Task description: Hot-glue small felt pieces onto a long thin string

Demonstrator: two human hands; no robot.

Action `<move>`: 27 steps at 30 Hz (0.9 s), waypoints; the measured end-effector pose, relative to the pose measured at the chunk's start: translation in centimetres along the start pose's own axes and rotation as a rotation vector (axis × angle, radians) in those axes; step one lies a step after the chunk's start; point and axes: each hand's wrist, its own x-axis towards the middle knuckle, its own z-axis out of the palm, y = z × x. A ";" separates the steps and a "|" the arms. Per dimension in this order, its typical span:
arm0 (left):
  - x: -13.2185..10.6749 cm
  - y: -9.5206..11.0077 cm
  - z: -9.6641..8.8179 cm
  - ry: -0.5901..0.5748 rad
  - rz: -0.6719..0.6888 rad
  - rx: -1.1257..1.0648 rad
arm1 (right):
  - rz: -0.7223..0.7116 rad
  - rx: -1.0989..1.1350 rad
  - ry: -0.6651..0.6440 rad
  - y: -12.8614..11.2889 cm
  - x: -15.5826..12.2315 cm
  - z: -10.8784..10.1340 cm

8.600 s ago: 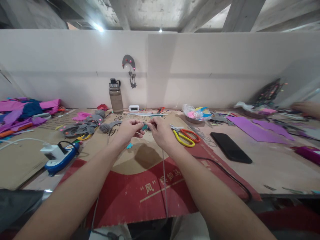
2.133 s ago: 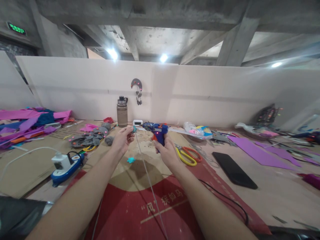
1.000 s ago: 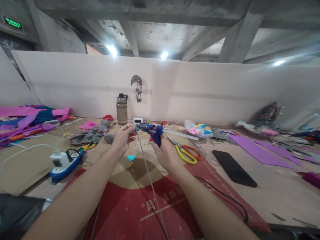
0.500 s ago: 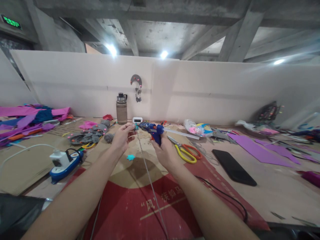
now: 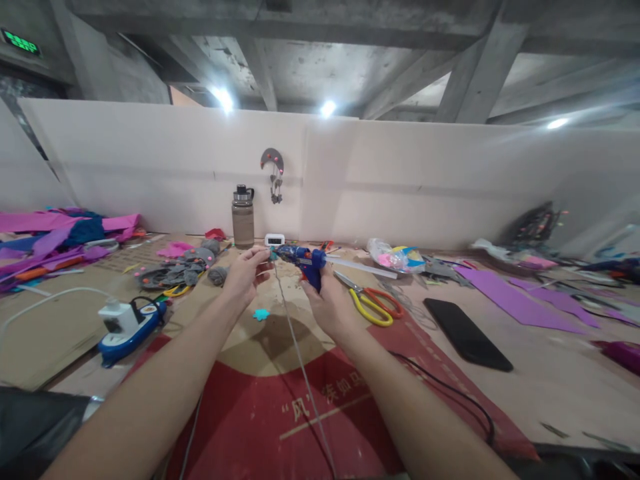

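Observation:
My right hand (image 5: 327, 300) is wrapped round the handle of a blue hot glue gun (image 5: 311, 267). A long translucent glue stick (image 5: 365, 268) juts from the gun's back end. Between thumb and fingers, my left hand (image 5: 246, 277) pinches a small teal felt piece (image 5: 273, 254), right at the gun's nozzle. From that piece a thin grey cord (image 5: 295, 340) hangs down toward me. A turquoise flower-shaped cutout (image 5: 261, 315) lies on the board below my hands. Whether the nozzle touches the felt is too small to tell.
Orange-and-yellow scissors (image 5: 373, 303) and a black phone (image 5: 465, 333) lie on the right. On the left are a blue power strip (image 5: 131, 333) and grey felt pieces (image 5: 175, 267). A water bottle (image 5: 243, 217) stands at the back. A black cable (image 5: 450, 387) curves across the red board.

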 end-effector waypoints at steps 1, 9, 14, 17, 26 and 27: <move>0.0 0.0 0.0 0.003 -0.001 -0.001 | 0.000 -0.010 0.001 -0.1 0.0 0.0; 0.2 -0.1 -0.2 0.008 -0.003 -0.009 | 0.006 -0.047 0.021 0.1 0.1 0.1; 0.2 0.0 -0.1 0.007 -0.009 -0.014 | 0.001 -0.028 0.016 0.2 0.0 0.2; 0.1 0.0 0.0 0.004 -0.012 -0.011 | -0.018 -0.025 0.009 0.2 0.0 0.2; -0.2 0.3 0.1 0.003 -0.020 -0.002 | -0.015 -0.043 0.024 0.4 0.0 0.4; -0.2 0.3 0.1 0.003 -0.020 -0.003 | -0.012 -0.047 0.022 0.4 0.0 0.4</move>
